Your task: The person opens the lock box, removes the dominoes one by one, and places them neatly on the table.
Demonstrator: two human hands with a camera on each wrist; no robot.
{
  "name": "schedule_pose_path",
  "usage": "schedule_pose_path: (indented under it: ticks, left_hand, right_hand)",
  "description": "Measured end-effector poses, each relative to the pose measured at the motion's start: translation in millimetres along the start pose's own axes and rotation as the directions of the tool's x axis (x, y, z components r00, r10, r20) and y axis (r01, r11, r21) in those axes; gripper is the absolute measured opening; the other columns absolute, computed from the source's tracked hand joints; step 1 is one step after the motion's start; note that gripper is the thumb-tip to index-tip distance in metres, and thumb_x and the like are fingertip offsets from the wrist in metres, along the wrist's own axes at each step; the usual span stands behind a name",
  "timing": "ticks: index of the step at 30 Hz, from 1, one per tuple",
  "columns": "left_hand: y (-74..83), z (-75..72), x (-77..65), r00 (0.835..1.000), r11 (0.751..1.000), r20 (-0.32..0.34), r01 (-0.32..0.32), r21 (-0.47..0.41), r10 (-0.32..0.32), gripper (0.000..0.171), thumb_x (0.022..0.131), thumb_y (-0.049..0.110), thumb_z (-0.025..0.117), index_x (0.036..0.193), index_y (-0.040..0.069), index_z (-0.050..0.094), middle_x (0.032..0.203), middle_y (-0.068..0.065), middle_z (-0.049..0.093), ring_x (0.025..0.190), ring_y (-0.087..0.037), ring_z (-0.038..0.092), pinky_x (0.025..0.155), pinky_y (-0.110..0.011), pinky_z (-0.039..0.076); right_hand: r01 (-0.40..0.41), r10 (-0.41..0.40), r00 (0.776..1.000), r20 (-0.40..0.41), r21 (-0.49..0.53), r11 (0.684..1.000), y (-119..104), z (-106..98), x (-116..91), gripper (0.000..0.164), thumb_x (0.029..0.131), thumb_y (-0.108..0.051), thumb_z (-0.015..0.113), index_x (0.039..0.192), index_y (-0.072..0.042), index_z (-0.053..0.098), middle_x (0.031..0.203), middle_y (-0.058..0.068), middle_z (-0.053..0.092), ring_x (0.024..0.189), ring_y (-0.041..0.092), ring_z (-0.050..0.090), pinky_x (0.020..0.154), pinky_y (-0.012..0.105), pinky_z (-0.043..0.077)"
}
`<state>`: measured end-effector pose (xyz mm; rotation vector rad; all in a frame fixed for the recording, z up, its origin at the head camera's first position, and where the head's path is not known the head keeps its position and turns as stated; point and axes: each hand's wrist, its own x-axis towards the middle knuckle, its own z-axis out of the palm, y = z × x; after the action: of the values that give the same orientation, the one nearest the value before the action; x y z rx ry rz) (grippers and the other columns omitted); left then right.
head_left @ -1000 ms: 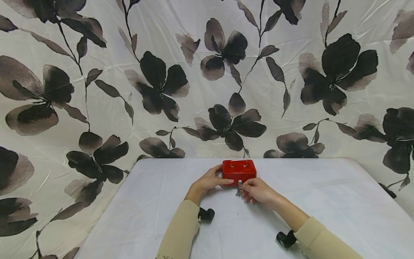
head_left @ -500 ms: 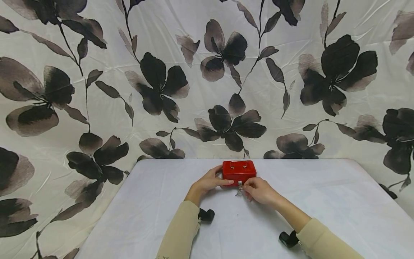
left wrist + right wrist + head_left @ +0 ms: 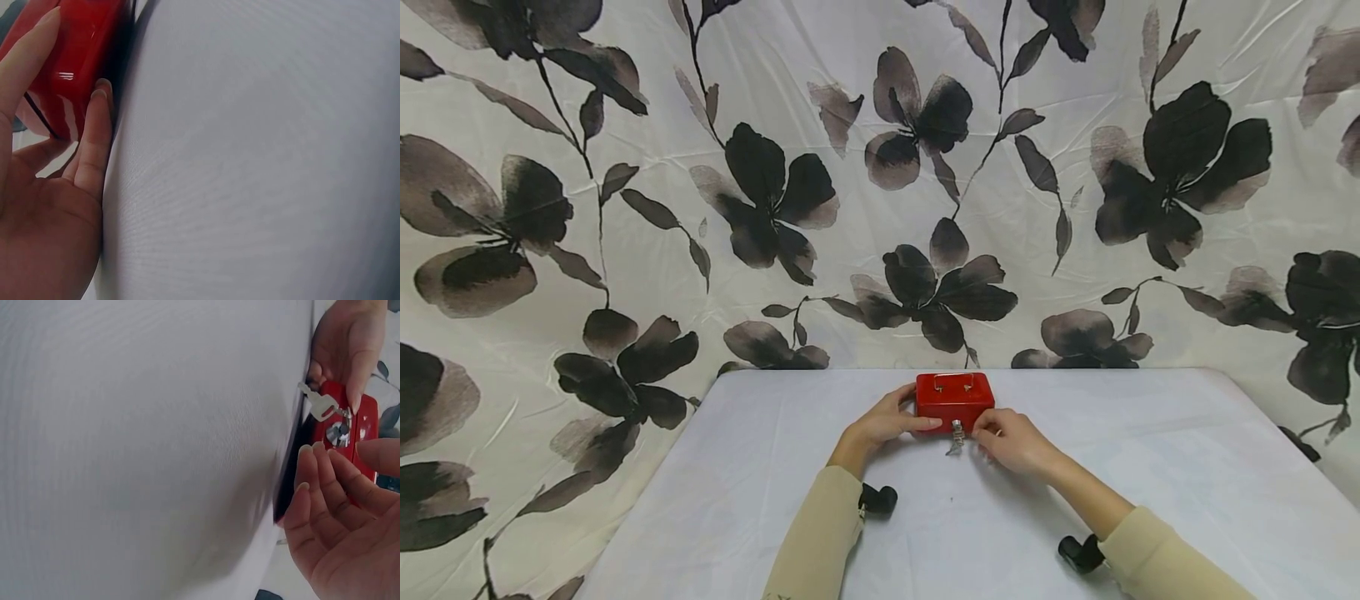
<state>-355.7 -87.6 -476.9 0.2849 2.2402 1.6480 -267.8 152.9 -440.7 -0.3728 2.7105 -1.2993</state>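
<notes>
The red box (image 3: 955, 404) sits near the far edge of the table (image 3: 958, 533), its front with the lock (image 3: 338, 434) turned toward the person. The left hand (image 3: 883, 419) grips the box at its left end, the thumb across the front and the fingers around the side. The right hand (image 3: 1011, 442) is just beside the lock; its fingers are gently bent, with a clear gap to the thumb, and they have no hold of the key (image 3: 317, 400). I judge that the step in hand is work at the lock, with the left hand keeping the box steady and the right one free of the key. The next move, in my judgement, calls for a firm left grip and careful placing of the right fingers, so that the small metal parts are not knocked. The head view shows the whole box on the table, but there the lock and the key look like one small silvery cluster. The right wrist view separates them: the key hangs from the lock toward the table. The left wrist view alone shows fingers low at the box's side, close to the table. Whether the right thumb touches the box, I cannot tell.
</notes>
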Motion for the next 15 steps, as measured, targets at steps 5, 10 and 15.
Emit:
schedule_pose_path:
  ticks: [5,10,15]
  left_hand:
    - [-0.2,-0.5,-0.2,1.000,1.000,-0.007,0.011,0.022,-0.011,0.098,0.078,0.034,0.089,0.158,0.011,0.037,0.160,-0.012,0.040,0.146,-0.035,0.034,0.114,-0.062,0.033]
    - [1.4,-0.6,-2.0,1.000,1.000,-0.005,0.018,0.021,-0.018,0.099,0.078,0.034,0.090,0.158,0.011,0.037,0.161,-0.012,0.039,0.148,-0.035,0.032,0.114,-0.062,0.033]
    - [1.7,-0.2,-2.3,1.000,1.000,0.014,0.008,-0.014,-0.008,0.099,0.078,0.028,0.090,0.158,0.008,0.035,0.161,-0.012,0.039,0.146,-0.035,0.034,0.115,-0.059,0.034]
  right_hand:
    - [-0.001,0.001,1.000,-0.004,-0.030,1.000,4,-6,-1,0.012,0.098,-0.007,0.062,0.104,-0.001,0.070,0.088,0.006,0.066,0.074,0.017,0.058,0.069,0.032,0.051]
    - [0.029,-0.030,0.999,-0.021,-0.061,0.998,7,-15,-3,0.013,0.096,-0.006,0.060,0.102,0.000,0.070,0.087,0.005,0.066,0.075,0.017,0.058,0.070,0.033,0.050]
    - [0.058,-0.061,0.997,-0.041,-0.067,0.996,11,-23,-4,0.013,0.095,-0.005,0.060,0.101,0.000,0.070,0.087,0.006,0.067,0.073,0.017,0.058,0.070,0.034,0.049]
